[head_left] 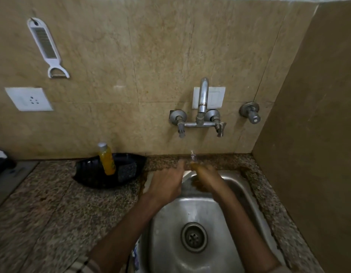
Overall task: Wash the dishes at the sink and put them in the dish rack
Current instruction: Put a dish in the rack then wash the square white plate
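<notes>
Granite counter (72,213) frames the steel sink (166,243); at its 12 o'clock rim, your left hand (166,184) lies fingers straight, holding nothing. Your right hand (206,178) is blurred, grip unreadable. No dish shows plainly; something clear (192,157) glints at 12 o'clock, nearer your right hand

No text, brand, number or sign can be read. Yellow bottle (106,159), standing in the black tray (88,170) just left of the sink (170,223): its side is too blurred for any print to be made out. White socket plate (29,99), on the wall far up and left of the sink: only pin holes show, no lettering. White switch plate (217,97), on the wall straight above the sink: plain face. White grater-peeler (45,46), hanging on the wall highest and farthest left of the sink: no legible marking.
</notes>
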